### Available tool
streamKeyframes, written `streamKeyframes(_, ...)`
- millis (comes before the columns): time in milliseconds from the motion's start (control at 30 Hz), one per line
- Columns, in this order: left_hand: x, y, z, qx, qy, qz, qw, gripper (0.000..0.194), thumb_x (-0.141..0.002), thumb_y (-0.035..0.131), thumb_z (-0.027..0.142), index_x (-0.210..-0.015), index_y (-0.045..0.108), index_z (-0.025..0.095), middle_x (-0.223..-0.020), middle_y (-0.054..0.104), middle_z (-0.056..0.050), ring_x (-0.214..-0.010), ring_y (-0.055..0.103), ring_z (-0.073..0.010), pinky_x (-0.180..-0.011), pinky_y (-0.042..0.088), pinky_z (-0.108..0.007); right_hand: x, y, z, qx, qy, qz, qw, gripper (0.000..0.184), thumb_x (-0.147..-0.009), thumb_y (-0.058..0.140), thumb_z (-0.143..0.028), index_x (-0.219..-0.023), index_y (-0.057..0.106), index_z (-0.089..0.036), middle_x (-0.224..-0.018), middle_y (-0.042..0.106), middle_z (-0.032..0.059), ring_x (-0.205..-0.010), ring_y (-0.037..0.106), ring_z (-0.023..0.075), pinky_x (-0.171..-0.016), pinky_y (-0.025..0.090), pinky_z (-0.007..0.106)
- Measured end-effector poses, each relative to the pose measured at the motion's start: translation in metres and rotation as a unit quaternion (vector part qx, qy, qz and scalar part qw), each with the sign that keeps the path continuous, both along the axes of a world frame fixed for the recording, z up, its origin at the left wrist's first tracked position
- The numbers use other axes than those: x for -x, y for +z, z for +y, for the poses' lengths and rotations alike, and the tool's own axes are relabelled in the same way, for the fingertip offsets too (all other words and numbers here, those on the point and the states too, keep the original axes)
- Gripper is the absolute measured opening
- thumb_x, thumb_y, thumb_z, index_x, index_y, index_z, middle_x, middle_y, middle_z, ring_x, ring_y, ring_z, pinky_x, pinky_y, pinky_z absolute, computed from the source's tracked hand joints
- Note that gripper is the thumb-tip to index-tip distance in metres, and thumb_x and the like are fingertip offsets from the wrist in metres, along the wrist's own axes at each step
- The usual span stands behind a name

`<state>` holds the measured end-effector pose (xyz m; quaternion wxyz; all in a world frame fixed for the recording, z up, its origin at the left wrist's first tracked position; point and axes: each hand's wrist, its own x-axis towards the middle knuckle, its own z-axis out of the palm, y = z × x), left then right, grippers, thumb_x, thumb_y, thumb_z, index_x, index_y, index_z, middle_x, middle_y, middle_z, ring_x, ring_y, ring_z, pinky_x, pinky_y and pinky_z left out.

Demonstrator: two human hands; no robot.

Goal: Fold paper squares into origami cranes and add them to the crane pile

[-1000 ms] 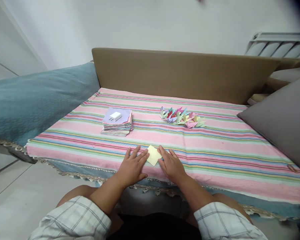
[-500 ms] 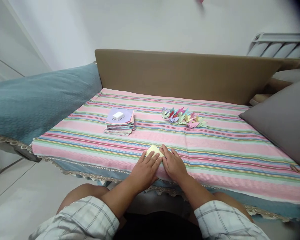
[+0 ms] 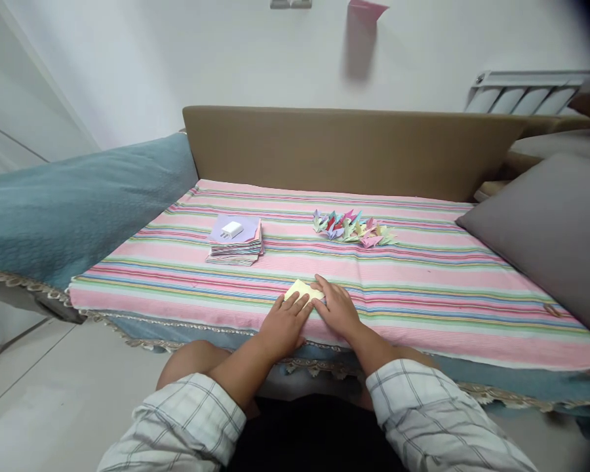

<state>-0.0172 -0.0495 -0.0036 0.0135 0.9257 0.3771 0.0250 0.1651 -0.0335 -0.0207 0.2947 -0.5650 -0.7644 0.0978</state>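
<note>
A small pale yellow folded paper (image 3: 301,287) lies on the striped cloth near the front edge. My left hand (image 3: 286,322) rests flat on the paper's near left part, fingers stretched out and covering some of it. At the right end of the paper is my right hand (image 3: 340,309), its thumb and index finger spread apart and touching the paper's edge. Neither hand wraps around anything. Beyond them, to the right, sits a cluster of colourful folded paper cranes (image 3: 351,229). To the left stands a stack of coloured paper sheets (image 3: 235,252) with a white charger plug (image 3: 231,229) on top.
The striped cloth (image 3: 413,278) covers a sofa seat with a brown backrest (image 3: 334,154). A blue-covered armrest (image 3: 103,193) borders the left side. A grey cushion (image 3: 550,223) leans at the right, with a small brown object (image 3: 552,309) near it.
The view has tilted up slightly and shifted, showing more of the wall. My right thumb has spread toward the paper, away from the index finger. My left hand stays flat on it.
</note>
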Motion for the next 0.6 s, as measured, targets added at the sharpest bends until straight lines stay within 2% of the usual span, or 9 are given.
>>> streamKeyframes(100, -0.001, 0.003, 0.001, 0.003, -0.001, 0.012, 1.0, 0.083, -0.07, 0.066, 0.032, -0.141, 0.024, 0.02, -0.148, 0.028, -0.009, -0.135, 0.023, -0.0292, -0.108, 0.019, -0.05, -0.001, 0.003, 0.006, 0.029, -0.02, 0.025, 0.999, 0.055, -0.08, 0.051, -0.024, -0.133, 0.036, -0.021, -0.115, 0.064, 0.0034, -0.112, 0.05, 0.0217, -0.1, 0.029, 0.045)
streamKeyframes(267, -0.003, 0.013, 0.004, 0.023, -0.008, 0.038, 0.999, 0.082, -0.068, 0.069, 0.031, -0.139, 0.029, 0.02, -0.146, 0.03, -0.01, -0.134, 0.025, -0.0298, -0.106, 0.024, -0.051, -0.005, 0.006, 0.012, 0.05, -0.027, 0.044, 0.997, 0.057, -0.074, 0.054, -0.02, -0.13, 0.04, -0.023, -0.11, 0.066, 0.0043, -0.107, 0.054, 0.0211, -0.095, 0.035, 0.043)
streamKeyframes(400, -0.005, 0.018, 0.008, 0.033, -0.014, 0.043, 0.998, 0.079, -0.067, 0.07, 0.03, -0.136, 0.033, 0.021, -0.145, 0.032, -0.011, -0.133, 0.029, -0.0308, -0.103, 0.03, -0.05, -0.012, -0.001, 0.017, 0.04, -0.054, 0.06, 0.996, 0.057, -0.072, 0.051, -0.016, -0.128, 0.044, -0.02, -0.112, 0.064, 0.006, -0.105, 0.055, 0.0199, -0.089, 0.042, 0.037)
streamKeyframes(500, -0.004, 0.017, 0.01, 0.03, -0.012, 0.033, 0.999, 0.076, -0.067, 0.069, 0.029, -0.135, 0.034, 0.022, -0.145, 0.033, -0.01, -0.132, 0.031, -0.031, -0.102, 0.031, -0.05, -0.024, -0.01, 0.025, 0.018, -0.118, 0.06, 0.991, 0.054, -0.069, 0.051, -0.017, -0.123, 0.05, -0.02, -0.117, 0.061, 0.0072, -0.109, 0.052, 0.0229, -0.091, 0.042, 0.039)
streamKeyframes(600, -0.004, 0.013, 0.009, 0.023, -0.01, 0.025, 0.999, 0.076, -0.068, 0.068, 0.03, -0.135, 0.033, 0.023, -0.146, 0.032, -0.01, -0.133, 0.029, -0.0304, -0.103, 0.029, -0.051, -0.037, -0.017, 0.029, -0.029, -0.156, 0.091, 0.983, 0.051, -0.066, 0.048, -0.015, -0.116, 0.056, -0.02, -0.113, 0.062, 0.0074, -0.106, 0.053, 0.0245, -0.093, 0.041, 0.042)
